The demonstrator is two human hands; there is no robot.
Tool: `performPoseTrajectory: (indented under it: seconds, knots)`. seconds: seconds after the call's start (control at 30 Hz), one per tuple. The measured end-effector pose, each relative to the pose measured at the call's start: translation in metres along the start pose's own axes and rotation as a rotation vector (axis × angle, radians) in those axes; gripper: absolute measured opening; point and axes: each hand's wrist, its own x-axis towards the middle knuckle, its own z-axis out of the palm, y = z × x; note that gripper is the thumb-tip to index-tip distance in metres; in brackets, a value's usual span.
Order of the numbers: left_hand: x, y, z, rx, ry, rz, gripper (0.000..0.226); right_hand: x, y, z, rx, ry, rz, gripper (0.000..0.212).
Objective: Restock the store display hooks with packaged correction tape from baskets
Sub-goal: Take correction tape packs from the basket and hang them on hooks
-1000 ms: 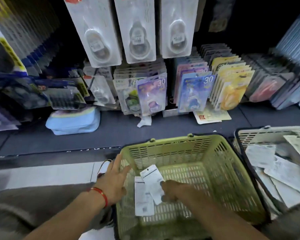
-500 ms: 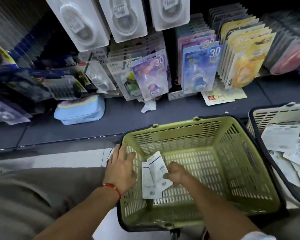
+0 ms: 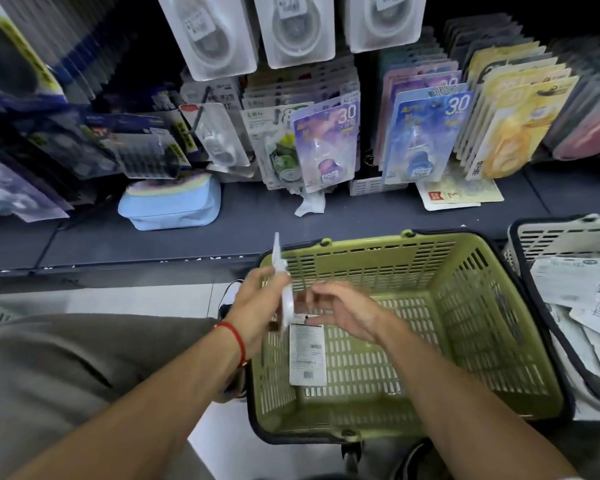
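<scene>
My left hand [image 3: 257, 306] grips a white correction tape pack [image 3: 280, 271], held edge-on above the left rim of the green basket [image 3: 465, 341]. Just right of that pack hovers my right hand [image 3: 343, 311], fingers spread and loosely curled, holding nothing. One more pack [image 3: 307, 355] lies face down on the basket floor, its barcode label up. Display hooks above carry white blister packs [image 3: 291, 26] and coloured carded tapes [image 3: 326, 143].
A second basket [image 3: 548, 233] at right holds several white packs. A light blue pouch [image 3: 170, 206] and a crumpled paper scrap [image 3: 309, 202] lie on the dark shelf. A flat card [image 3: 461, 194] lies under the yellow packs. My trouser leg fills the lower left.
My right hand lifted one pack out of the basket and passed it to my left hand, which left the basket rim. The other pack stayed on the basket floor. The view tilted.
</scene>
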Motion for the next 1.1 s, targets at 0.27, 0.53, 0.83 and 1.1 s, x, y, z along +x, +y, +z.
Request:
performPoseTrajectory:
  seconds: [0.27, 0.53, 0.83, 1.1]
  knots:
    - [-0.009, 0.005, -0.038, -0.258, 0.002, -0.14, 0.04, 0.031, 0.121, 0.013, -1.603, -0.121, 0.31, 0.135]
    - [-0.009, 0.008, -0.034, -0.301, 0.016, -0.202, 0.04, 0.01, 0.085, -0.008, -1.446, -0.146, 0.197, 0.076]
    - [-0.021, 0.021, -0.018, -0.304, 0.096, -0.055, 0.034, -0.054, -0.076, -0.036, -0.591, 0.456, -0.079, 0.039]
    - [-0.073, 0.089, 0.04, -0.566, -0.27, 0.214, 0.039, -0.148, -0.163, 0.003, -0.004, 0.344, -0.284, 0.033]
